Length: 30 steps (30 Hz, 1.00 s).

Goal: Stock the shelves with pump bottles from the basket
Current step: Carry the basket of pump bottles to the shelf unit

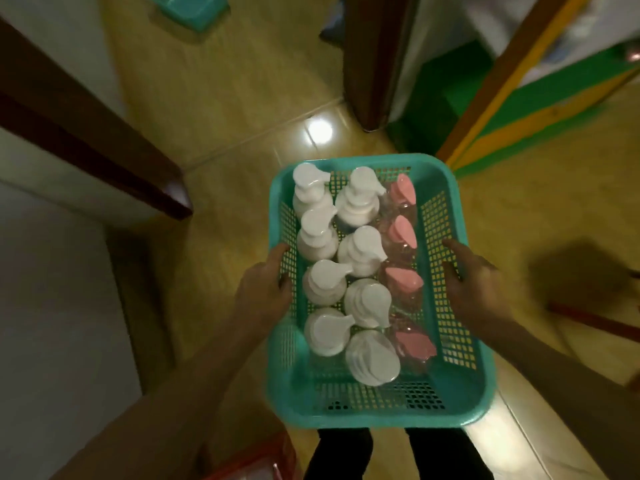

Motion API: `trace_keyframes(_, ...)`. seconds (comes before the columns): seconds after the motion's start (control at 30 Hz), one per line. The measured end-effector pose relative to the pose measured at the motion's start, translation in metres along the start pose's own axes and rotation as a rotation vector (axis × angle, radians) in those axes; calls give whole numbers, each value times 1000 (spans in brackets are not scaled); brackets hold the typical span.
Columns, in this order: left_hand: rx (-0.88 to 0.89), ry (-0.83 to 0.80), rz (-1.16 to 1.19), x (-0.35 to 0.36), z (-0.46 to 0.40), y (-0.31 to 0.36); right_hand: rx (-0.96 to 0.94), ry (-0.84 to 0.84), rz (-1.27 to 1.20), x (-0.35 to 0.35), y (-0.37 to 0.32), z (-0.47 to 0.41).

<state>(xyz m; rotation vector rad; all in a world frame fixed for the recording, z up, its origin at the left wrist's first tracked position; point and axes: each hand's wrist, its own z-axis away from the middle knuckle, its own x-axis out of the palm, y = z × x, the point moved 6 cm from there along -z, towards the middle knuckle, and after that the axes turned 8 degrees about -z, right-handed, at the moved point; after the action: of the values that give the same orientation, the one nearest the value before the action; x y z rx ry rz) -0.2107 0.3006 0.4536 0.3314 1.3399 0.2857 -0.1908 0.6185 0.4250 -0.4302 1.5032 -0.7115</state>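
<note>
While left hand (266, 289) and right hand (474, 282) grip opposite long rims, fingers curled over, teal basket (446, 181) hangs above tiled floor (242, 109). Inside: white pump bottles (360, 251) upright, pink-capped bottles (403, 232) along right wall.

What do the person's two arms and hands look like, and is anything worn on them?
Both forearms are bare as far as the frame shows: no sleeves in view. The left hand and the right hand wear no gloves. No watch, bracelet or ring is visible, though the picture is slightly blurred. The fingers are bare too. Below, dark trousers cover the legs.
</note>
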Motion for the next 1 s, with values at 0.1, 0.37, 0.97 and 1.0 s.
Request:
trace_keyframes(0.1, 105, -49, 1, 29, -27, 68, 111, 82, 9, -48, 57, 4)
trace_keyframes(0.37, 276, -195, -41, 116, -59, 264, 277, 222, -1, -192, 196, 22)
trace_keyframes(0.97, 516, -339, -236, 209, -144, 579, 633, 447, -144, -380, 375, 16)
trace_keyframes(1.0, 520, -340, -244, 211, -154, 588, 648, 443, -164, -383, 381, 7)
